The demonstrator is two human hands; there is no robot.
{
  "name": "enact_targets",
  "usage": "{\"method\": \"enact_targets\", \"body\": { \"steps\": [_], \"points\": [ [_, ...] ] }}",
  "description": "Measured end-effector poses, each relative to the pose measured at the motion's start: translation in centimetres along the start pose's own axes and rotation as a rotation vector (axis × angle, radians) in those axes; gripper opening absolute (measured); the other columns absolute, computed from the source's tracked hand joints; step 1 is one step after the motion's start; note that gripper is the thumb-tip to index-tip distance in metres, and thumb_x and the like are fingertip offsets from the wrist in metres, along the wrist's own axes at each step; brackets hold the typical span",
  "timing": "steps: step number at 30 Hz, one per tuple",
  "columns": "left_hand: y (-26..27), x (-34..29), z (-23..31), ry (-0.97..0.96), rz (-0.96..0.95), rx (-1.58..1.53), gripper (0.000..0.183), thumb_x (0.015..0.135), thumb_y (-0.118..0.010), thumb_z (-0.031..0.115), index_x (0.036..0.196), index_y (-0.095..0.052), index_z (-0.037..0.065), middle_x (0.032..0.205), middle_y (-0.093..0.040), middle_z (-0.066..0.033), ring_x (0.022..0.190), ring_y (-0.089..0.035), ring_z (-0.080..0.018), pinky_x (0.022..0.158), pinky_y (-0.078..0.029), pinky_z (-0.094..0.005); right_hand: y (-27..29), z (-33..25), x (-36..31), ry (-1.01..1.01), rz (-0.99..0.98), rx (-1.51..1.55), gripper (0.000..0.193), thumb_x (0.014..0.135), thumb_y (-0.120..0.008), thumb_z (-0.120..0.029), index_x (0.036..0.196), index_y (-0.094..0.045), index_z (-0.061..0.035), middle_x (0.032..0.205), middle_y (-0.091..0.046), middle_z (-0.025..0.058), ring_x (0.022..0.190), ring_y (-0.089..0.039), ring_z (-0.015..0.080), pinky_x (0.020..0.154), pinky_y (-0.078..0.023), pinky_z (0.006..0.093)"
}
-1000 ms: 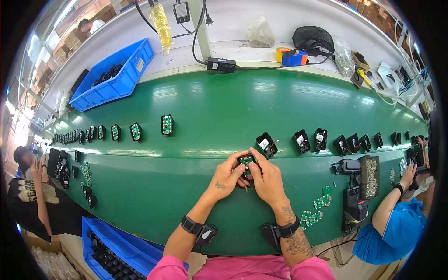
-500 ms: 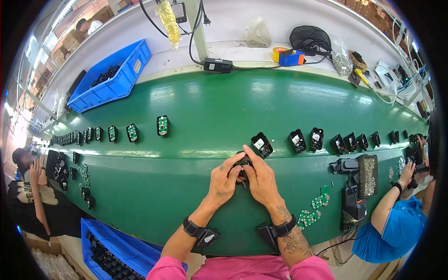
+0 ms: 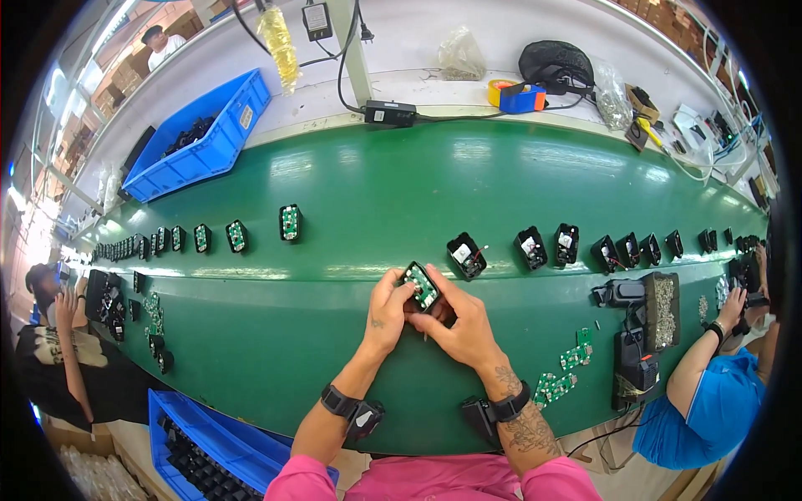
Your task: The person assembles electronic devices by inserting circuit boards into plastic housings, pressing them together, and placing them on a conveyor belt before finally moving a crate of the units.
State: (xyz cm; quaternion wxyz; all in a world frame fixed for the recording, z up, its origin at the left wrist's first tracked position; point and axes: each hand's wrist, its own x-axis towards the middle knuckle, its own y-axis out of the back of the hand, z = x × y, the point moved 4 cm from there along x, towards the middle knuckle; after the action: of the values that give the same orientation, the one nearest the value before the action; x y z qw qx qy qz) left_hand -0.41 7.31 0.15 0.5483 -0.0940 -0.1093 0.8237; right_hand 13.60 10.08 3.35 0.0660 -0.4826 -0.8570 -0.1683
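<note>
At the centre of the frame, the case (image 3: pixel 410 266) is held between both hands: by the left hand (image 3: pixel 384 313) it is gripped at its left side, thumb over the board (image 3: pixel 427 290), and by the right hand (image 3: pixel 459 326) it is clasped at its right and lower sides. Both grips are closed around it. At lower left, a parts-filled lower bin (image 3: pixel 230 436) is placed beside the table (image 3: pixel 334 351). Loose boards (image 3: pixel 554 389) are scattered at lower right, below a screw tray (image 3: pixel 663 313). Just beyond the right hand, the way is partly taken up by an open case (image 3: pixel 466 255). Farther off, an upper bin (image 3: pixel 184 169) is set at upper left, and a tape dispenser (image 3: pixel 518 99) at upper right.

Compared with half a second ago, the case has been turned so that its board is exposed; the thumbs have been parted.

Two blue bins are seen. Seven open cases can be counted at right before the row becomes too small.
</note>
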Motion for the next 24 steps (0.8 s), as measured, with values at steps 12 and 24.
{"method": "enact_targets", "body": {
  "steps": [12,24],
  "points": [
    [0.6,-0.7,1.3,0.001,-0.234,0.172,0.061,0.085,-0.076,0.022,0.134,-0.052,-0.007,0.104,-0.064,-0.0127,0.066,-0.064,-0.0139,0.053,-0.053,-0.0259,0.1,0.0,-0.4,0.136,0.122,-0.285,0.056,0.080,-0.076,-0.012,0.131,-0.057,-0.0004,0.075,-0.065,0.0109,0.059,-0.062,0.0200,0.057,-0.051,0.0328],
    [9.4,10.8,7.0,-0.318,0.129,1.092,0.071,0.074,-0.083,0.024,0.134,-0.054,0.002,0.120,-0.064,-0.0144,0.062,-0.064,-0.0150,0.056,-0.052,-0.0277,8.5,-5.5,-12.3,0.073,0.228,-0.593,0.028,0.084,-0.073,-0.021,0.105,-0.067,-0.0045,0.078,-0.064,0.0122,0.071,-0.064,0.0304,0.062,-0.052,0.0396]
  ]
}}
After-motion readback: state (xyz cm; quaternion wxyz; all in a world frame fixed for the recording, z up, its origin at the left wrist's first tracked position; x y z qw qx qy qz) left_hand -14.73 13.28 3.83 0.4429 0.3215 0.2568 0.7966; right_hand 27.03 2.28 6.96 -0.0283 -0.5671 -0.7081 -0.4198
